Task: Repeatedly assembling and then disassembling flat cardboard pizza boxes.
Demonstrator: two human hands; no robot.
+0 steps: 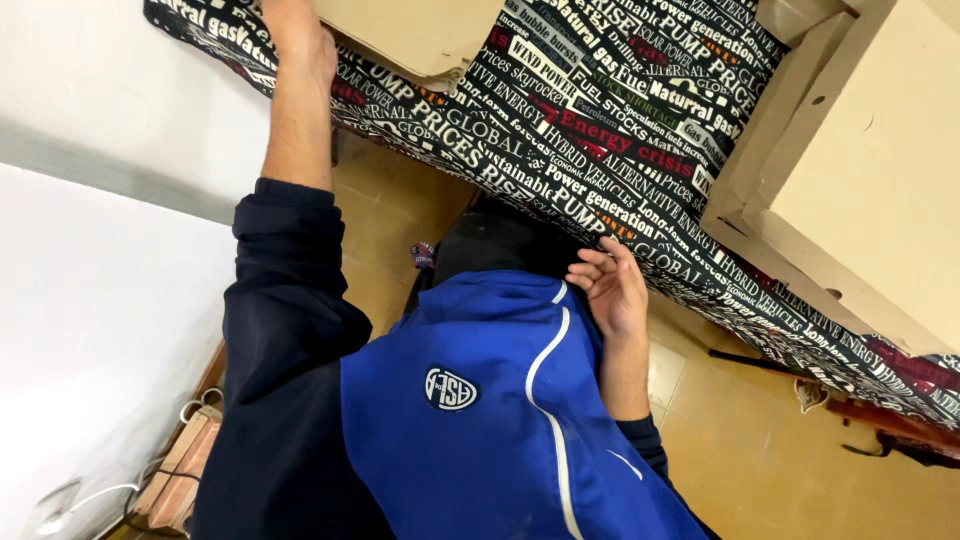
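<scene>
A long cushion [600, 110] covered in black fabric with white, red and orange print runs slantwise across the top of the view. My left hand [297, 45] reaches up at the far left and grips the cushion's edge, beside a beige cardboard piece [420, 35] lying on the fabric. My right hand [612, 290] is lower, palm up, with bent fingers touching the cushion's near edge and nothing held in it. My blue jacket with dark sleeves [470, 420] fills the bottom of the view.
A pale wooden frame [860, 170] lies behind the cushion at the right. The floor [780, 460] is tan tile. A white wall [90, 250] stands at the left, with cables and a wooden box [175, 480] at its foot.
</scene>
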